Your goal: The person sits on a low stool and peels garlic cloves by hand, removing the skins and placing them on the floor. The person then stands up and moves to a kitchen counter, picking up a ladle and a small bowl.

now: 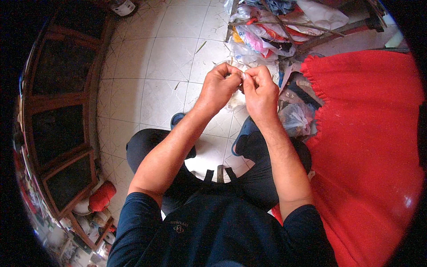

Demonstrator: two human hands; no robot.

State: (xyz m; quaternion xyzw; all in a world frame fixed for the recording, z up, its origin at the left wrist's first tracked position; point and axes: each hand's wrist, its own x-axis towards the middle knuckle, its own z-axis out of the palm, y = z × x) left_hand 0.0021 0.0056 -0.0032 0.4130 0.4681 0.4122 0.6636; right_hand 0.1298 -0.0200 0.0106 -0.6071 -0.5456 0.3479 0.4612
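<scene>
My left hand [222, 81] and my right hand [262, 90] meet in front of me over the floor. Thumbs and curled fingers pinch together at the tips on a small object, mostly hidden by the fingers and too small to name. Under the hands lies a pale heap [236, 101], partly covered by them; its material is unclear. Just beyond my left knuckles a thin brownish stalk-like piece [231, 60] shows. My knees are spread on either side, and blue clogs [243, 135] are on my feet.
Plastic bags [257, 40] crowd a rack at the top right. A knotted clear bag [297, 116] lies beside a red cloth cover [367, 126]. Dark-panelled wooden cabinets [60, 130] line the left, near a red cylindrical item [102, 196]. Green scraps [200, 47] lie on the tiles [173, 63].
</scene>
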